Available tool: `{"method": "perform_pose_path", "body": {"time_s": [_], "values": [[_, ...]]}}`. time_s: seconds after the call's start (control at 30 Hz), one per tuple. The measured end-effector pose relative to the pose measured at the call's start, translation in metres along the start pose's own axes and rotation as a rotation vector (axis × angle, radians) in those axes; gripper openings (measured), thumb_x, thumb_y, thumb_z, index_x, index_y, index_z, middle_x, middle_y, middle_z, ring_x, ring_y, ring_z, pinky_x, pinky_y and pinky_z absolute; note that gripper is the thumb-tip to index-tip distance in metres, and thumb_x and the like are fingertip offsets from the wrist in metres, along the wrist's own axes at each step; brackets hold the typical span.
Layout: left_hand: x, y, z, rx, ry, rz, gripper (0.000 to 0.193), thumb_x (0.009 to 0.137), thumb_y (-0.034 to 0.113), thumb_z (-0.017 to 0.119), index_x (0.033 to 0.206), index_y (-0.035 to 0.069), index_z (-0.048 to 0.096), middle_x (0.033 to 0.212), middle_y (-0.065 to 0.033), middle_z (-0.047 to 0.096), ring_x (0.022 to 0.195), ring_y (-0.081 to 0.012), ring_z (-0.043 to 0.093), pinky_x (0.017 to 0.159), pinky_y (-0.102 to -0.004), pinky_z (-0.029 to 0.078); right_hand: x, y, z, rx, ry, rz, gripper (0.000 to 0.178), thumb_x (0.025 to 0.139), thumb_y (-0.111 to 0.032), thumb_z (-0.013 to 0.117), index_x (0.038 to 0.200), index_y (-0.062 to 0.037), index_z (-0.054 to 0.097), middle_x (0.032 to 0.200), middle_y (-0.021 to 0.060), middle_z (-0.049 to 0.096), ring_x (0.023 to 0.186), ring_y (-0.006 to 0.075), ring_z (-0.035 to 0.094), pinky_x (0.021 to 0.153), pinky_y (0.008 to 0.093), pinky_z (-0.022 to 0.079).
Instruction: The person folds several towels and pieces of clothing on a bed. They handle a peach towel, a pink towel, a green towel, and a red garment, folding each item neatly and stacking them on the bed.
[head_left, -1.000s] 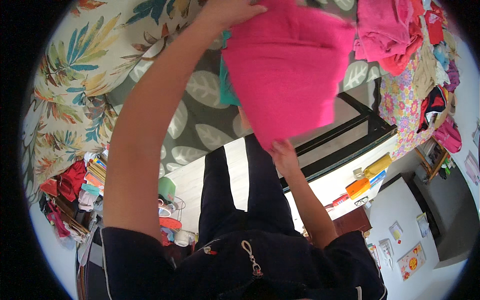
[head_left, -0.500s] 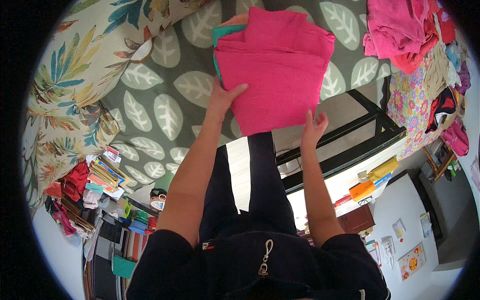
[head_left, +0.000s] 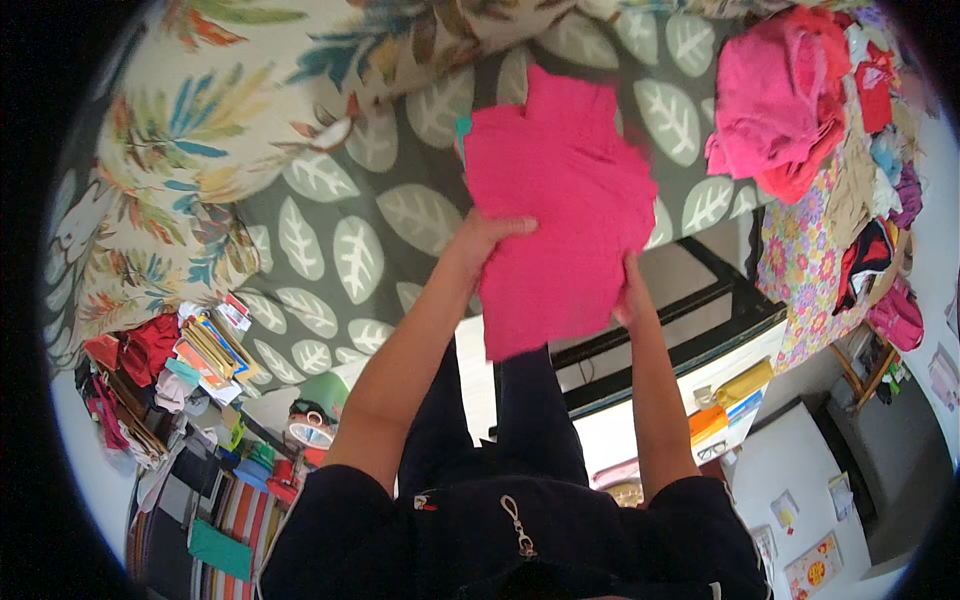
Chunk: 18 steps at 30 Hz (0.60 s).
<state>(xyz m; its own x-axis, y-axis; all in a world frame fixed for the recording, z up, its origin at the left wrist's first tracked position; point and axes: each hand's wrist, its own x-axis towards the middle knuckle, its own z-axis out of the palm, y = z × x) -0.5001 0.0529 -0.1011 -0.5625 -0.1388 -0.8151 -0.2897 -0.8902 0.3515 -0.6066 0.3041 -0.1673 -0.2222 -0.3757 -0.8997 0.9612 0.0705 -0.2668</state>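
A folded bright pink garment [head_left: 560, 210] hangs in front of me, its lower edge above my legs and its top over the grey leaf-patterned bedding. My left hand [head_left: 487, 245] grips its left edge, thumb lying on top and fingers hidden beneath. On the opposite edge my right hand [head_left: 630, 295] holds the cloth, most of its fingers out of sight behind it. A small bit of teal cloth [head_left: 462, 130] peeks out at the garment's upper left. Whether that teal piece is held too, I cannot tell.
Heaped pink and red clothes [head_left: 770, 100] lie at the far right. More clothing covers a flower-patterned cloth [head_left: 800, 265] beside them. A black frame [head_left: 690, 325] stands right of my legs. Leaf-printed cream fabric [head_left: 220, 130] is bunched at left, above books [head_left: 215, 350] and oddments.
The pink garment has come nearer to my body, its lower edge dropping over my legs. My right hand has closed on its right edge. Less of the teal cloth shows.
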Motion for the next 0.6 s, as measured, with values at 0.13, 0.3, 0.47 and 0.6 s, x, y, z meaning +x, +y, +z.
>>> {"method": "perform_pose_path", "body": {"time_s": [0.13, 0.3, 0.47, 0.6], "values": [[-0.079, 0.034, 0.043, -0.014, -0.067, 0.068, 0.059, 0.065, 0.014, 0.07, 0.117, 0.003, 0.045, 0.105, -0.0093, 0.057, 0.093, -0.0226, 0.056, 0.082, -0.0354, 0.045, -0.07, -0.026, 0.048, 0.018, -0.089, -0.23, 0.066, 0.086, -0.047, 0.044, 0.134, -0.0069, 0.023, 0.125, 0.0095, 0.044, 0.115, 0.0241, 0.043, 0.092, 0.0389, 0.041], [-0.17, 0.069, 0.094, -0.069, -0.158, 0.196, 0.058, 0.067, 0.01, 0.067, 0.119, 0.002, 0.043, 0.105, -0.0102, 0.056, 0.093, -0.0223, 0.057, 0.082, -0.0343, 0.046, -0.123, -0.027, 0.071, -0.365, 0.007, -0.378, 0.063, 0.086, -0.045, 0.044, 0.132, -0.0063, 0.026, 0.123, 0.0095, 0.045, 0.112, 0.0235, 0.045, 0.089, 0.0377, 0.041], [-0.237, 0.104, 0.124, -0.043, -0.208, 0.269, 0.058, 0.068, 0.008, 0.064, 0.12, 0.002, 0.041, 0.104, -0.0106, 0.056, 0.092, -0.0218, 0.057, 0.082, -0.0341, 0.046, -0.166, -0.064, 0.098, -0.421, -0.07, -0.368, 0.06, 0.087, -0.044, 0.044, 0.13, -0.0056, 0.028, 0.121, 0.0095, 0.047, 0.108, 0.023, 0.046, 0.085, 0.0366, 0.042], [-0.269, 0.118, 0.133, -0.008, -0.286, 0.326, 0.057, 0.069, 0.007, 0.063, 0.121, 0.002, 0.04, 0.106, -0.0111, 0.056, 0.091, -0.0219, 0.058, 0.081, -0.0341, 0.047, -0.2, -0.097, 0.11, -0.462, -0.096, -0.418, 0.058, 0.087, -0.043, 0.043, 0.128, -0.0051, 0.03, 0.119, 0.0094, 0.048, 0.106, 0.0226, 0.048, 0.083, 0.0357, 0.043]]}}
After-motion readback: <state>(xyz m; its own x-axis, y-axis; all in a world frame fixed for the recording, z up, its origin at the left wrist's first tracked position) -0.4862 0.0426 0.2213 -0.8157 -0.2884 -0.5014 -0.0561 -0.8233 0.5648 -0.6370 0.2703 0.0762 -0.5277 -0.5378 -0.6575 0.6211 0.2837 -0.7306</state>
